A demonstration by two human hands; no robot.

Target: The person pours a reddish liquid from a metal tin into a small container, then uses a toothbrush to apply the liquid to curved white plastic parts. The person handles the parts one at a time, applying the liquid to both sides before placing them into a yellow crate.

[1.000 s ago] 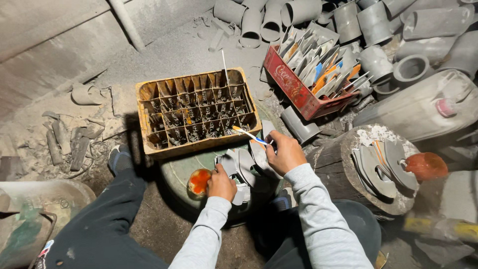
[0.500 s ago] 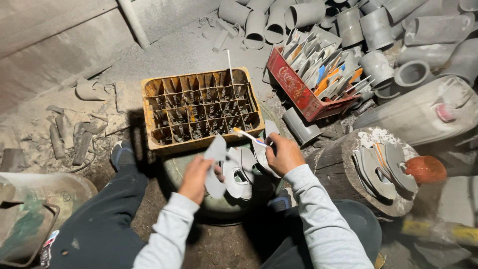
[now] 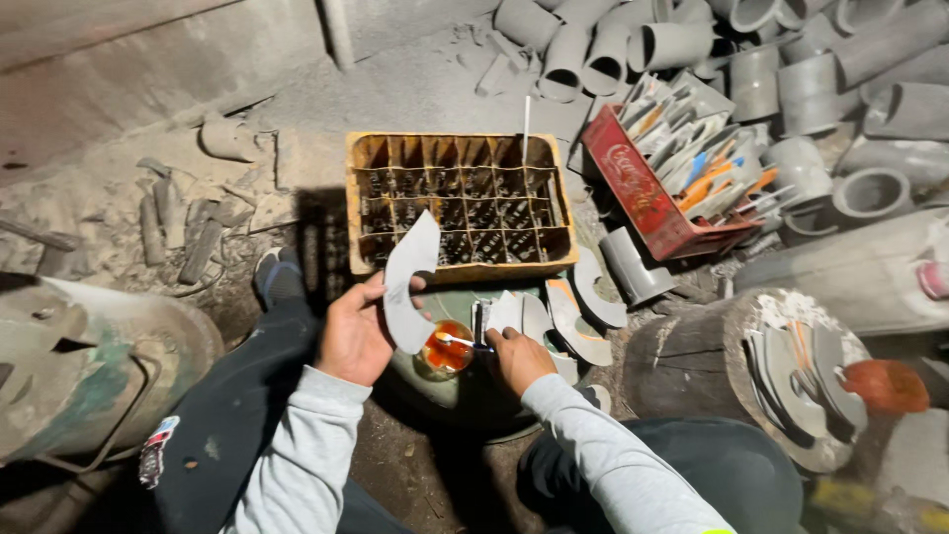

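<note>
My left hand (image 3: pixel 354 334) is closed around the lower edge of a curved grey cut-out piece (image 3: pixel 408 280), holding it upright above my knee. My right hand (image 3: pixel 516 356) pinches a thin brush (image 3: pixel 463 342), its tip dipped into a small pot of orange liquid (image 3: pixel 446 350) that sits on a round greenish drum top (image 3: pixel 465 396) between my legs. More curved grey pieces (image 3: pixel 576 314) lie just beside my right hand. Beyond them stands a yellow compartment crate (image 3: pixel 456 203), and to its right a red crate (image 3: pixel 660 168) packed with flat pieces. A wooden stump (image 3: pixel 692 366) bearing stacked pieces is at my right, grey pipe sections (image 3: pixel 712 49) behind.
</note>
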